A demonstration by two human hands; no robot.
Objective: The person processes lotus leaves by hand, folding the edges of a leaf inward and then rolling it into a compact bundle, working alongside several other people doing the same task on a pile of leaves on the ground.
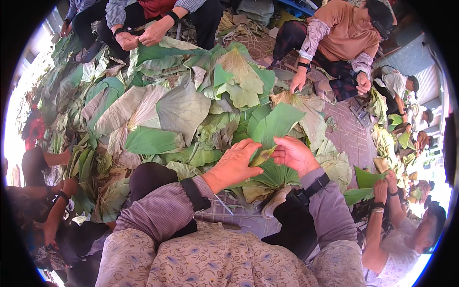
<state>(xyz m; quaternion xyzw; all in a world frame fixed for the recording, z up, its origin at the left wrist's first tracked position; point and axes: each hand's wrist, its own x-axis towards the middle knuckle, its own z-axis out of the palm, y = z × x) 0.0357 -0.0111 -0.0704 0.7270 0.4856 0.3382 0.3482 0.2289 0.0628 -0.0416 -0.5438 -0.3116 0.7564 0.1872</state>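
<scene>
As green-tan leaves (184,110) are covering pinkish brick paving (351,148), left hand (234,162) is pinching yellow-green leaf (263,156). Right hand (297,155) is curling, grip unclear.

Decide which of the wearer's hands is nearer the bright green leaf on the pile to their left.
Left. The left hand is right of the bright green leaf and slightly lower in the picture; the right hand is farther right, beyond the left hand.
</scene>
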